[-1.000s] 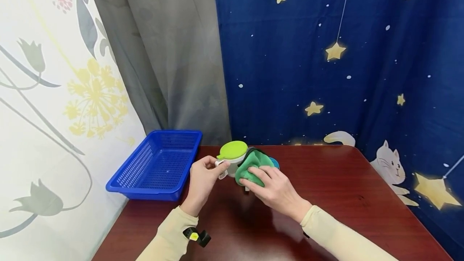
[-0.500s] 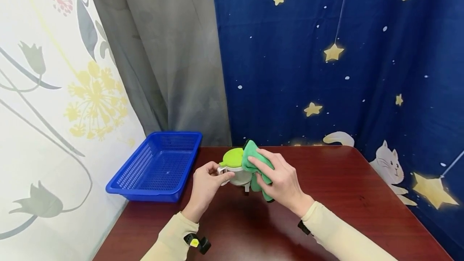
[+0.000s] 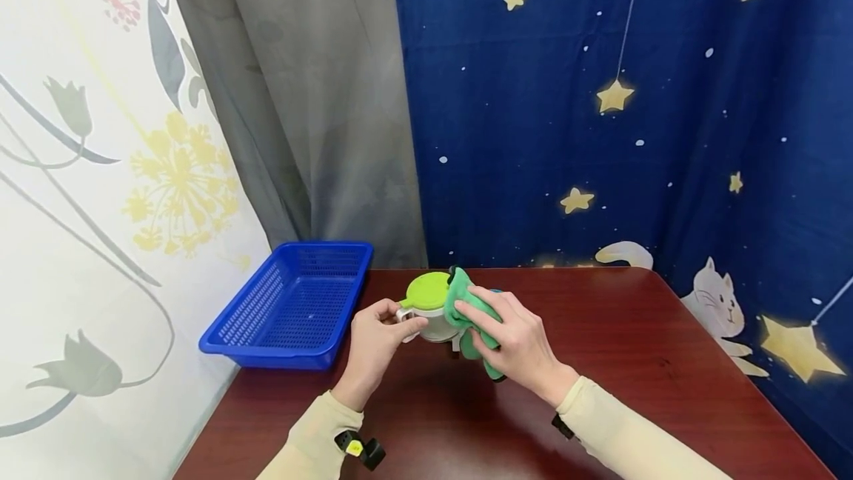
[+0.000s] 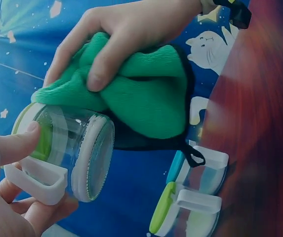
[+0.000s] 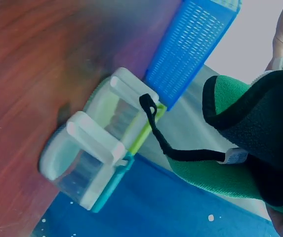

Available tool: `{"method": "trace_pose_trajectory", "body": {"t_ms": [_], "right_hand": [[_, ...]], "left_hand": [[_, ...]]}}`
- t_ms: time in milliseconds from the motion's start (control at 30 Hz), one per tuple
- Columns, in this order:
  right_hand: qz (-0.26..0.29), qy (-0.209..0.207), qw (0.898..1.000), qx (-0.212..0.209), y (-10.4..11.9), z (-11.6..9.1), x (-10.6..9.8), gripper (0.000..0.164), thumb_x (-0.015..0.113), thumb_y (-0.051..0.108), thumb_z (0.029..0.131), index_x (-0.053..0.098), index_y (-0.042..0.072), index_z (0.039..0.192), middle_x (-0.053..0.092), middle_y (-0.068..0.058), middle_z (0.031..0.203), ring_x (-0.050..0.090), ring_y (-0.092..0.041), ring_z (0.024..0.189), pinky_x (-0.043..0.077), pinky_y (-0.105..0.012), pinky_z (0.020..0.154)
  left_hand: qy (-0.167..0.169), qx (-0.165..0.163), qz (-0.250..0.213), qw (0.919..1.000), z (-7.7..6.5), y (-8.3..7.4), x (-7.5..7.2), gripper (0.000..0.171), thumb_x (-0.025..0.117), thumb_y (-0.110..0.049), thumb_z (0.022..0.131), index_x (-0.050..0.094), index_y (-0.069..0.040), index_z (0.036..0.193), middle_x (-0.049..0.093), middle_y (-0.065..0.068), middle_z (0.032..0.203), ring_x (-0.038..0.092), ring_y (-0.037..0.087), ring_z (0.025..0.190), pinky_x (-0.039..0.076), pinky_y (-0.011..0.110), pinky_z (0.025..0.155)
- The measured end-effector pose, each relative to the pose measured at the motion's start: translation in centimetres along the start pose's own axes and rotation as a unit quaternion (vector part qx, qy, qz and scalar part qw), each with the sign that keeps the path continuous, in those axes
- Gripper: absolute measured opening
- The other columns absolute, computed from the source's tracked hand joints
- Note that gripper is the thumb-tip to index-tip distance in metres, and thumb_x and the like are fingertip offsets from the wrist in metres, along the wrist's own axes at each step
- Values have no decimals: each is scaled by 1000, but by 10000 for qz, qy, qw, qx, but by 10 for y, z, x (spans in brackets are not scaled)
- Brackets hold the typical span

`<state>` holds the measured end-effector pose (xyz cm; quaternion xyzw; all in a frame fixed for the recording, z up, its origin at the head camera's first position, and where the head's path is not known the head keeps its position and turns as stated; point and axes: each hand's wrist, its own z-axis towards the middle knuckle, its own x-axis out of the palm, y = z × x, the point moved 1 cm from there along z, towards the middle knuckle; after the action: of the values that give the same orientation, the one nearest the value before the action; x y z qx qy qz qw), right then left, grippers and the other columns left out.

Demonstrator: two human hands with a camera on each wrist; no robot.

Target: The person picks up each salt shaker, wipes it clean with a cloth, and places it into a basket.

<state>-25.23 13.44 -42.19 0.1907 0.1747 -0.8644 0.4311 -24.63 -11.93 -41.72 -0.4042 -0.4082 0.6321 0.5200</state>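
My left hand (image 3: 373,335) grips the white handle of a clear jar (image 4: 89,153) with a lime green flip lid (image 3: 425,290). In the left wrist view the jar is tilted on its side, its glass base facing right. A green cloth (image 4: 153,98) with black edging and a hanging loop is bunched in my right hand (image 3: 520,335). Fingers and thumb pinch it against the lid side of the jar, covering part of the lid's right edge in the head view. The right wrist view shows the cloth's dark side (image 5: 264,133), with most of the held jar hidden behind it.
Two similar handled jars stand on the dark red table (image 3: 600,361) beyond my hands, one with a blue lid (image 5: 111,185), one with a green lid (image 5: 143,133). A blue perforated basket (image 3: 309,310) sits at the back left. Curtains hang behind the table.
The cloth has moved from across the jar's front to the right side of its lid and body. The held jar has come slightly lower and nearer. My left hand keeps its grip on the handle.
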Motion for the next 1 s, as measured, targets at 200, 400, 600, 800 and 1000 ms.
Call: {"method": "trace_pose_trajectory", "body": {"t_ms": [200,400,600,800,1000], "right_hand": [[-47,426,9991,-40,-3,-23,2,49,73,21,85,66,21,134,60,-9,137,61,-27,109,59,-40,65],[-47,589,9983,3,-5,-33,5,43,63,26,93,65,23,135,58,-7,139,60,-24,109,59,-39,66],[-8,660,9977,145,-5,-35,7,47,69,24,89,65,25,136,58,-7,139,60,-23,110,59,-37,65],[-55,526,9974,480,-10,-33,5,58,78,17,78,66,23,134,60,-7,136,61,-21,101,56,-34,59],[-147,232,9958,877,-15,-14,-2,58,72,18,81,62,17,139,61,-3,134,60,-19,99,55,-34,59]], "left_hand": [[53,-6,-197,9998,2,0,-7,40,94,-29,70,64,-5,79,65,10,73,61,22,68,55,31,59],[185,-1,-169,9997,4,0,-11,43,95,-30,69,62,-4,80,63,10,73,60,22,69,55,32,60],[211,-43,-128,9997,2,3,-12,43,94,-30,69,62,-4,81,61,10,73,60,22,71,52,28,59],[337,-87,-45,9994,-2,8,-14,42,94,-30,70,61,-6,80,64,9,77,62,23,76,55,28,61],[407,150,288,9986,-6,16,-13,38,94,-34,70,65,-11,80,66,5,76,60,21,75,50,26,56]]}}
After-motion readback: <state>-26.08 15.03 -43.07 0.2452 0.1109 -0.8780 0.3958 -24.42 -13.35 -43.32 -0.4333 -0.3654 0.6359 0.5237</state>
